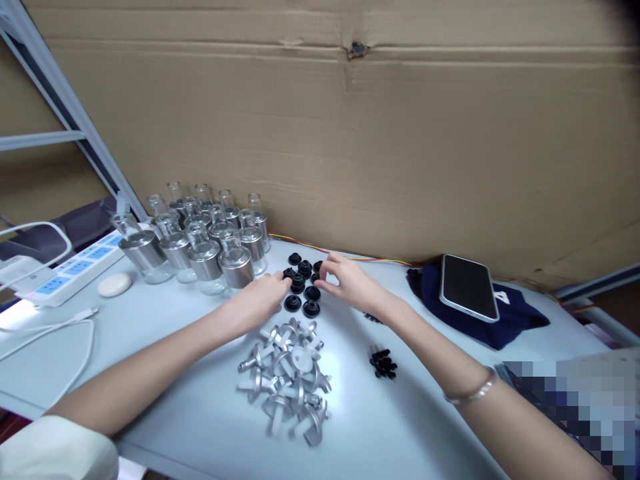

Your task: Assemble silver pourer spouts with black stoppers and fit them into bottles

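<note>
Several round black flanged stoppers stand grouped in the middle of the table. My left hand reaches in at their left side, with fingers drawn together and the tips on a black stopper; part of the grip is hidden. On the right side of the group is my right hand, its thumb and forefinger curved and apart beside the stoppers. Nearer me lies a pile of silvery metal pieces with whitish stems. Small black parts form a separate heap below my right forearm.
Glass bottles with metal bands crowd the back left. A power strip, a white rounded object and a white cable lie at left. At right, a phone rests on dark blue cloth. Cardboard walls the back.
</note>
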`<action>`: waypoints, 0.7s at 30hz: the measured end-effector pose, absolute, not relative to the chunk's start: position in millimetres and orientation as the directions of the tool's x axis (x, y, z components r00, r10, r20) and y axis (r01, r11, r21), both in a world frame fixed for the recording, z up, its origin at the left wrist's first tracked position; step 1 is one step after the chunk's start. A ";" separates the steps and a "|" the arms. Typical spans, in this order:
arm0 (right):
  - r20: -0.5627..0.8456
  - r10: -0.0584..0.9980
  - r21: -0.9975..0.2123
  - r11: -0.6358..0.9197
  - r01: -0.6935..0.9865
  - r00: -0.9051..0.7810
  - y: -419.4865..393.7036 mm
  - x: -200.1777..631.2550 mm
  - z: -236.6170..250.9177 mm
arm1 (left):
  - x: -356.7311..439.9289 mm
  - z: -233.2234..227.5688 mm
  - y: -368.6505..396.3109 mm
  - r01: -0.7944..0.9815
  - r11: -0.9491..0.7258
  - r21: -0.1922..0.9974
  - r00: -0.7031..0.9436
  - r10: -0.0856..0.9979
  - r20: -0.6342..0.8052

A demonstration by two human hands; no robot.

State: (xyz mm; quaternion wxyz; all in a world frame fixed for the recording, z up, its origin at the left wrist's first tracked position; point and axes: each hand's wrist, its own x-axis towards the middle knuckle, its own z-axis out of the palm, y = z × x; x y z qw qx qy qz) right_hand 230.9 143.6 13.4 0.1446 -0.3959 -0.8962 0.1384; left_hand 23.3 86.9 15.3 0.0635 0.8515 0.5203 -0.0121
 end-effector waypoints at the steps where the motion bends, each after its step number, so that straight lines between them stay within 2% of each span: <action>1: 0.122 0.736 -0.370 0.656 0.658 -0.665 136.4 231.8 16.9 | 21.1 12.0 89.1 0.879 -0.462 0.116 0.472 0.879 -0.074; 5: 0.017 0.703 -0.393 0.659 0.642 -0.711 115.1 229.8 18.7 | 14.1 3.8 97.5 0.832 -0.510 0.219 0.527 0.850 -0.019; 10: -0.003 0.736 -0.365 0.629 0.686 -0.677 116.0 223.4 9.1 | 16.1 -7.0 107.8 0.805 -0.510 0.302 0.520 0.852 0.053; 16: 0.003 0.772 -0.325 0.602 0.729 -0.636 131.3 224.5 7.8 | 22.9 -12.0 113.0 0.818 -0.490 0.301 0.489 0.868 0.084; 21: 0.029 0.769 -0.343 0.608 0.716 -0.639 103.9 239.8 27.5 | 16.8 13.2 82.1 0.836 -0.469 0.285 0.461 0.882 0.098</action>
